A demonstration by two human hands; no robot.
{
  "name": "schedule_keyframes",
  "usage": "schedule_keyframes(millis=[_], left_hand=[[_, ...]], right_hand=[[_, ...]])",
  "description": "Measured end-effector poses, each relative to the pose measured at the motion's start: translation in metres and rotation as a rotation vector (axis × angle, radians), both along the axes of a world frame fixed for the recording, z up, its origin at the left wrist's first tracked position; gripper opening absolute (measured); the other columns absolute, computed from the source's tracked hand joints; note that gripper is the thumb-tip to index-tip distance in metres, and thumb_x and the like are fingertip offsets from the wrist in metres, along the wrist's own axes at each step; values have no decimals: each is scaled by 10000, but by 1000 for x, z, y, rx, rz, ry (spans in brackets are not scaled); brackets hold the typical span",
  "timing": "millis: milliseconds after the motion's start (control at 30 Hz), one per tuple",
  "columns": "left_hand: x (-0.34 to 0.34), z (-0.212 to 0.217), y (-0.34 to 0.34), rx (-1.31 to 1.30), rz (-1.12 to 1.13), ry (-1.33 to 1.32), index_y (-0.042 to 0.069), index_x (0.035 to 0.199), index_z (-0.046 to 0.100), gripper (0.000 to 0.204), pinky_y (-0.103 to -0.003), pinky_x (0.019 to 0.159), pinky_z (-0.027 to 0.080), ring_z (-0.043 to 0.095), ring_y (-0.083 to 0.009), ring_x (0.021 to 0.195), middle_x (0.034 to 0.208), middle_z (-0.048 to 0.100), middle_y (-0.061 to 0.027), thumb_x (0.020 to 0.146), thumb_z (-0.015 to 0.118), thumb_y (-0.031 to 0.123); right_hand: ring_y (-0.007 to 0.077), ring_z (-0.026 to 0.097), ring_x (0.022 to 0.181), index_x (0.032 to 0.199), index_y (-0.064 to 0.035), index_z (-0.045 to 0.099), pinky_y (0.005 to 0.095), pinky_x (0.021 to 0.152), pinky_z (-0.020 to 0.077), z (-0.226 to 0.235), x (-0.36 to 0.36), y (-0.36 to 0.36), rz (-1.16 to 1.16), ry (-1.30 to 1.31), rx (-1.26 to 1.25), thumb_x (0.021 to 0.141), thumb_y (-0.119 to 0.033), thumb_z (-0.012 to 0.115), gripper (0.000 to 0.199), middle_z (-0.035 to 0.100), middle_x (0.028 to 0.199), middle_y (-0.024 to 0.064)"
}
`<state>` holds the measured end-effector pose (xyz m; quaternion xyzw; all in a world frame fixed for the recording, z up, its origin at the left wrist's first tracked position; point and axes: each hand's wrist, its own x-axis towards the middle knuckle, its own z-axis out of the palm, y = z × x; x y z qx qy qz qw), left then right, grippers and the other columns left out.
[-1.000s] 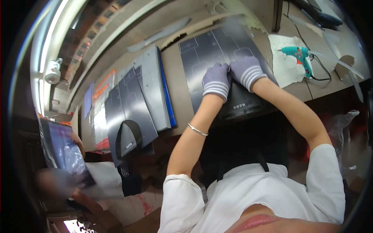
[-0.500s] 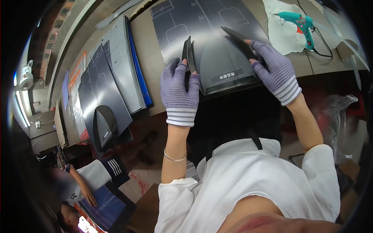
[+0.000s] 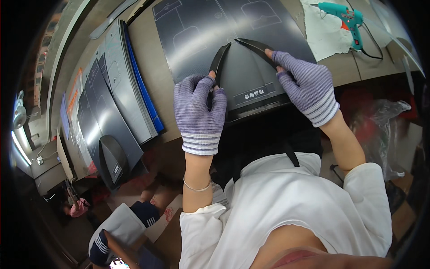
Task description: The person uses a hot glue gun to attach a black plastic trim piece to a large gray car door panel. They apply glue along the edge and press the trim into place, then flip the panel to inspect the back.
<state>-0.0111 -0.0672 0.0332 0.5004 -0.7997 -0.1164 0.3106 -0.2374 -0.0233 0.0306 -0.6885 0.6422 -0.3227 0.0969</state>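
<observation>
A dark die-cut cardboard sheet (image 3: 251, 85) lies on the brown workbench (image 3: 152, 67) in front of me, with two curved flaps raised from it. My left hand (image 3: 199, 110), in a purple striped fingerless glove, pinches the left flap (image 3: 219, 60) upright. My right hand (image 3: 304, 85), gloved the same way, holds the right curved flap (image 3: 255, 45) with its fingertips. Beneath the sheet a larger flat dark printed sheet (image 3: 201, 27) stretches toward the far side of the bench.
A stack of dark flat sheets with a blue edge (image 3: 121, 89) lies at the left, a folded dark piece (image 3: 112, 159) near it. A teal glue gun (image 3: 347, 18) rests on white paper at the top right. Another person's sleeve (image 3: 112, 233) shows below left.
The view has closed in on the sheet. Both hands have come nearer to me and lifted the two curved flaps higher, drawing them toward each other.
</observation>
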Motion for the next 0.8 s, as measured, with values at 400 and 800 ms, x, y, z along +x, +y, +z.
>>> schedule_keyframes(millis=[400,800], left_hand=[[1,-1,-1,-62,-2,-68,-4,1007,702,228,-351,781,516,618,-272,879,983,645,-138,783,693,36],[5,-13,-11,-10,-114,93,25,1094,694,351,-410,932,467,576,-329,1016,1105,627,-161,745,656,32]], right_hand=[[208,618,995,1000,-143,704,380,846,494,-4,21,-92,415,538,-363,786,-147,665,217,668,966,19],[199,652,932,843,-108,685,332,813,526,8,32,-105,530,807,-137,797,-151,639,78,683,859,23]])
